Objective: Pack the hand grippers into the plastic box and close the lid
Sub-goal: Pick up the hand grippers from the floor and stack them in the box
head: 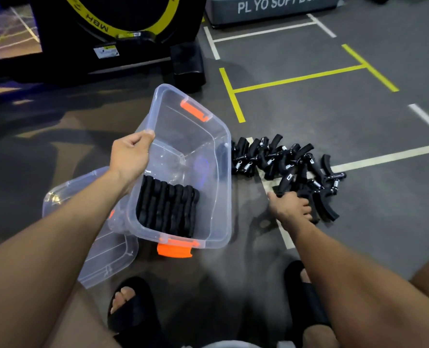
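Your right hand has its grip curled down onto the near end of the heap of black foam-handled spring hand grippers lying on the grey floor, fingers wrapped over one or two handles; how many it really has, you cannot tell from here. Your left hand pinches the left rim of the clear plastic box with orange latches, thumb and fingers clamped over the edge, tipping the box so its mouth faces the heap.

To do this step well, close firmly on the handles, not the springs, lift clear so the neighbouring grippers do not drag along, and lay the load beside the row of black grippers already packed against the box's near wall, handles aligned the same way. Hold the box tilted steadily, or that row will likely slump.

The clear plastic lid lies on the floor partly under the box's left side, within reach for closing.
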